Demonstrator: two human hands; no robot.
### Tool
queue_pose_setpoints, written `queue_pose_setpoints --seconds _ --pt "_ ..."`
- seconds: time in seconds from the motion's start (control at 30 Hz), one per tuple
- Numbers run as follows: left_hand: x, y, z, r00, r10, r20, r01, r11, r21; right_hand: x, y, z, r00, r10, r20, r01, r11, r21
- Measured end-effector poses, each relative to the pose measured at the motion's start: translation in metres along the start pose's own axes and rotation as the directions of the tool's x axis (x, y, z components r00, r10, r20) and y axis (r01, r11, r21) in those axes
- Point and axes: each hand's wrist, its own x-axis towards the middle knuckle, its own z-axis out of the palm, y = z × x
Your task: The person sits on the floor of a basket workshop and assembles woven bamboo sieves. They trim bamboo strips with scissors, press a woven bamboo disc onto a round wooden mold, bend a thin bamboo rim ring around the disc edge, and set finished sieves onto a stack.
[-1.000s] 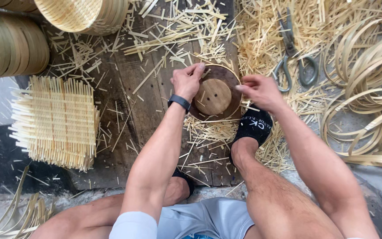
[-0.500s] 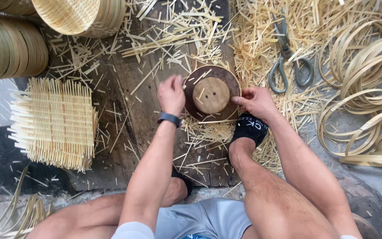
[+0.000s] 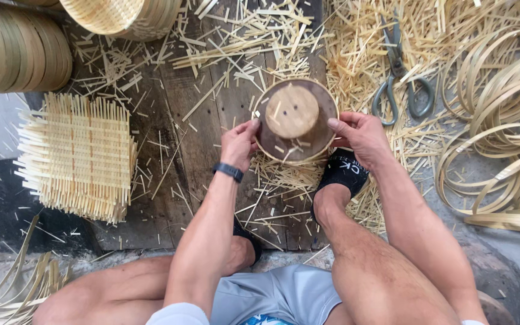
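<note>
Round wooden mould sits between left hand and right hand.

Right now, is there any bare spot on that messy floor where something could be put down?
Barest: the dark wooden planks between the square woven bamboo mat and the left hand, with only scattered splinters. Crowded: the straw heap around the grey metal scissors, the coiled bamboo strips, and the round wooden mould.
</note>
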Motion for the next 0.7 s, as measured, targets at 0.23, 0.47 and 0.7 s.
queue_pose_setpoints --seconds 0.23,0.47,0.7 --pt "-0.005 -0.072 0.02 0.979 0.008 0.206 0.056 0.951 -0.303 0.002 0.029 0.02 0.996 -0.013 -0.084 0.01 0.999 -0.043" --pt "-0.03 -0.018 0.005 0.897 0.371 0.241 -0.374 0.927 -0.033 -0.018 0.005 0.024 0.991 -0.104 -0.087 0.09 0.985 -0.146" --pt "-0.09 0.046 0.042 0.567 0.656 0.499 -0.813 0.542 0.212 -0.05 -0.026 0.062 0.973 -0.228 -0.033 0.23 0.96 0.162"
